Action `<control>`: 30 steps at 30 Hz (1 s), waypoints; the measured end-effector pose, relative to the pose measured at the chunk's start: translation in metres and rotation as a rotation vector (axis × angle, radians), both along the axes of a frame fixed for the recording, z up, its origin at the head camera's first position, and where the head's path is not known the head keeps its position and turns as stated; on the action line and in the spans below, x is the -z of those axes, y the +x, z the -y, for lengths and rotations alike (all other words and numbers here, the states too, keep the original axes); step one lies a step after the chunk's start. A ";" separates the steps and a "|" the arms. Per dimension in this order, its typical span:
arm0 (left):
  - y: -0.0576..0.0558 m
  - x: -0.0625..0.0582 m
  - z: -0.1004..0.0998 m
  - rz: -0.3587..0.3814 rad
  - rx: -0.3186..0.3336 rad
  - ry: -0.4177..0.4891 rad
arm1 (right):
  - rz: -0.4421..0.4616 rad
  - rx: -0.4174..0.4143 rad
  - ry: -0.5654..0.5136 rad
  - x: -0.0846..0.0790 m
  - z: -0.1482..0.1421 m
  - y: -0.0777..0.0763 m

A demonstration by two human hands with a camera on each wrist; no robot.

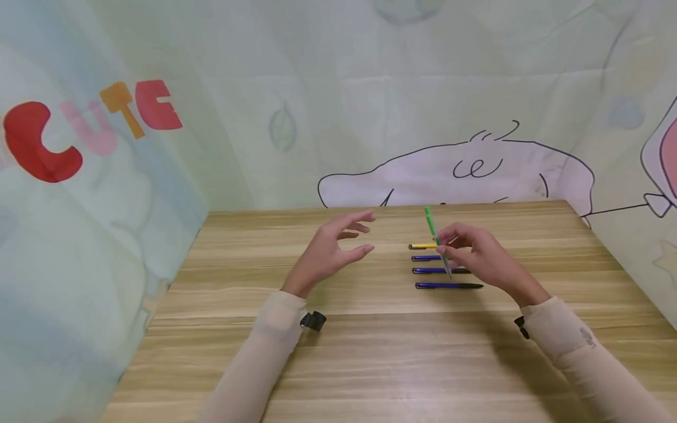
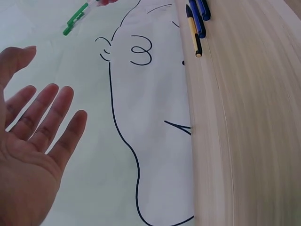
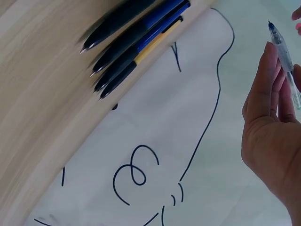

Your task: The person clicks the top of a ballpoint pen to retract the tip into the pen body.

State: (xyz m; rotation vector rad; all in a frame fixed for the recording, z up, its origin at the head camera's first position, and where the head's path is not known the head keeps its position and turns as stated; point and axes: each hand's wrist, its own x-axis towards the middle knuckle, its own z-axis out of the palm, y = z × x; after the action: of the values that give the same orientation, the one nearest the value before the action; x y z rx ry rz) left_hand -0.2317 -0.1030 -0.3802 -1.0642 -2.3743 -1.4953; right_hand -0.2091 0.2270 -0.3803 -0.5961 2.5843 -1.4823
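My right hand (image 1: 478, 255) pinches a green pen (image 1: 431, 223) between thumb and fingers, its clear barrel and tip pointing down toward me. In the right wrist view the same pen (image 3: 282, 52) shows its tip and clear grip. Below that hand, several pens lie side by side on the table: a yellow pen (image 1: 421, 247) farthest away, then blue pens, the nearest blue pen (image 1: 444, 285) fully in sight. The hand partly covers the others. To the left, my left hand (image 1: 335, 249) hovers over the table, fingers spread and holding nothing; its palm (image 2: 33, 160) shows in the left wrist view.
The wood-grain table (image 1: 370, 364) ends at the back against a pale printed cloth (image 1: 238, 129) with a cartoon outline. The cloth continues along the left and right sides. Both wrists carry small black camera mounts, the left mount (image 1: 314, 321) beside the cuff.
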 end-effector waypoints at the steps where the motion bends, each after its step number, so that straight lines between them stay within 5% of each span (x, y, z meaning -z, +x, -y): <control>1: 0.000 -0.001 -0.002 -0.003 0.002 0.000 | 0.010 -0.001 -0.011 0.000 0.002 0.002; 30: 0.005 -0.001 -0.057 0.051 0.172 0.054 | 0.207 -0.041 -0.356 0.003 0.044 0.028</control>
State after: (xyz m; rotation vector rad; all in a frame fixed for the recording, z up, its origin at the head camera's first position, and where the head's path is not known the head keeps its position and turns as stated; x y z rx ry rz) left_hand -0.2271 -0.0464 -0.3792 -1.2607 -2.3114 -1.6514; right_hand -0.1814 0.1831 -0.3835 -0.4932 2.1586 -1.8948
